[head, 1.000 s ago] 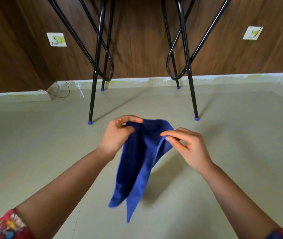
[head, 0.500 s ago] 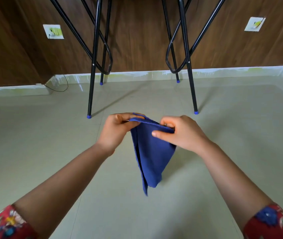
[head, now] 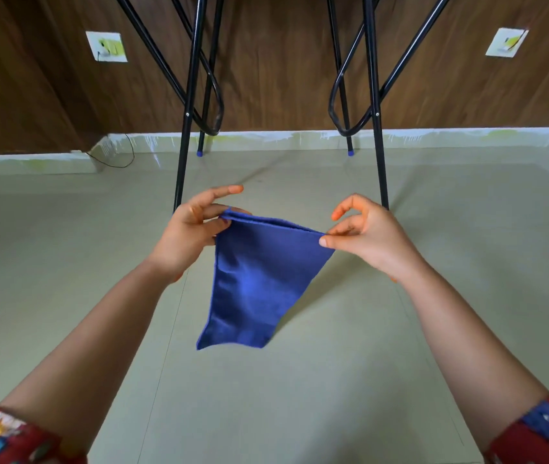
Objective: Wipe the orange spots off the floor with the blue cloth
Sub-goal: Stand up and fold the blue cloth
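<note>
- Cloth (head: pixel 259 283): blue, folded, with layered edges showing along the top. It is held in the air above the floor (head: pixel 65 262), between the two hands and in the middle of the view.
- Orientation: the top edge is stretched taut from left to right and slopes slightly down toward the right hand. The long axis runs from that edge down to the free lower edge. The lower edge is narrower and lies skewed toward the left.
- The cloth's shadow falls on the floor just right of the lower edge.
- Left hand (head: pixel 189 236): the thumb and curled fingers pinch the top left corner. The index finger is stretched out above the corner, pointing right and clear of the cloth.
- Right hand (head: pixel 370 236): the thumb and a finger pinch the top right corner. The index finger is bent in an arc above it and does not touch the cloth.
- Arms: both bare forearms reach forward from the lower corners of the view, well apart at the elbows and closer at the wrists. A red flowered sleeve shows at the left (head: pixel 8 437) and at the right (head: pixel 547 430).
- Surroundings: black metal legs (head: pixel 184 145) stand on the floor beyond the hands, and the rear ones have blue caps (head: pixel 200 152).
- Behind them is a brown wood wall (head: pixel 273 61) with a pale skirting (head: pixel 433 137). It carries a socket at the left (head: pixel 107 46) and another at the right (head: pixel 506 42).
- A thin cable (head: pixel 122 155) loops near the left corner.
</note>
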A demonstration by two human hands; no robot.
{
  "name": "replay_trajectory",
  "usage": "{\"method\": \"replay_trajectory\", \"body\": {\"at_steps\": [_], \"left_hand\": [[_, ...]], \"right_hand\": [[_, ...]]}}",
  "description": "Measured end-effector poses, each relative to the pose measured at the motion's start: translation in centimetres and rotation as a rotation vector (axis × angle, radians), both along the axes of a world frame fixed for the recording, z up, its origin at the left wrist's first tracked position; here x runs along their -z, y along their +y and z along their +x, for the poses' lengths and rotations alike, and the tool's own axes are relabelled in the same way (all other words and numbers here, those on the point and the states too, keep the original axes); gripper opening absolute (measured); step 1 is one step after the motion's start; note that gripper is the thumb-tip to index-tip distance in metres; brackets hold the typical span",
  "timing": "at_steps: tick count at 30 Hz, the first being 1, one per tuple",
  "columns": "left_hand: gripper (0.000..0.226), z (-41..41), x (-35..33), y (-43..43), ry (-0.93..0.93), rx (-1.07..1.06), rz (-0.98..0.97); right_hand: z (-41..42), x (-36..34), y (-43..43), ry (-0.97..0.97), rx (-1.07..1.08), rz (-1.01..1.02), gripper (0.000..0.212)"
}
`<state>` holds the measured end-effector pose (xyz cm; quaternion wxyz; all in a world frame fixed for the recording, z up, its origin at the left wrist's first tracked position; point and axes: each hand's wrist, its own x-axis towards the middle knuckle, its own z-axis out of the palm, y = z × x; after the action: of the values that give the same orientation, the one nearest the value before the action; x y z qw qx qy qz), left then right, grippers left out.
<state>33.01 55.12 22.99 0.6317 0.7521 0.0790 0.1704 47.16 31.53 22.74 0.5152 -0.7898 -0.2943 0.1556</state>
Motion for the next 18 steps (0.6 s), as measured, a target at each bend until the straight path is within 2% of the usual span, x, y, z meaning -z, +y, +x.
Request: {"method": "replay_trajectory", "body": {"at_steps": [2,5,7,9,11,12,13,15,16,18], "left_hand": [[0.045,-0.4,0.5,0.6,0.085,0.033,0.022],[0.024,-0.9,1.5,1.2,0.282,0.043,0.150],[0.012,-1.2,2.3,1.8,0.353,0.105,0.141],[0.010,-1.1,2.8,2.1,0.294,0.128,-0.062],[0.019,-0.5,4.1,1.7,0.187,0.016,-0.361],[0.030,-0.3,5.3,1.3,0.209,-0.054,-0.520],[0.048,-0.2,6.9,0.9,0.300,-0.107,-0.681],[0.074,-0.6,10.8,-0.2,0.553,-0.137,-0.913],[0.075,-1.3,12.8,-0.6,0.682,-0.104,-0.917],[0.060,-2.9,15.5,-0.7,0.915,-0.020,-0.705]], "right_hand": [[0.2,1.0,-0.1,0.089,-0.132,-0.139,0.026],[0.3,1.8,-0.4,0.086,-0.288,-0.409,0.005],[0.3,1.7,-0.8,0.113,-0.425,-0.434,0.009],[0.4,2.0,-0.2,0.284,-0.412,-0.156,0.011],[0.3,4.4,1.0,0.650,-0.214,0.277,0.015],[-0.2,6.5,1.8,0.868,-0.111,0.433,0.027],[-1.0,9.1,2.3,1.057,-0.027,0.474,0.044],[-3.6,14.6,3.0,1.276,0.046,0.322,0.076],[-5.4,16.7,3.0,1.301,0.045,0.209,0.082],[-7.9,18.7,2.7,1.272,0.053,0.015,0.065]]}}
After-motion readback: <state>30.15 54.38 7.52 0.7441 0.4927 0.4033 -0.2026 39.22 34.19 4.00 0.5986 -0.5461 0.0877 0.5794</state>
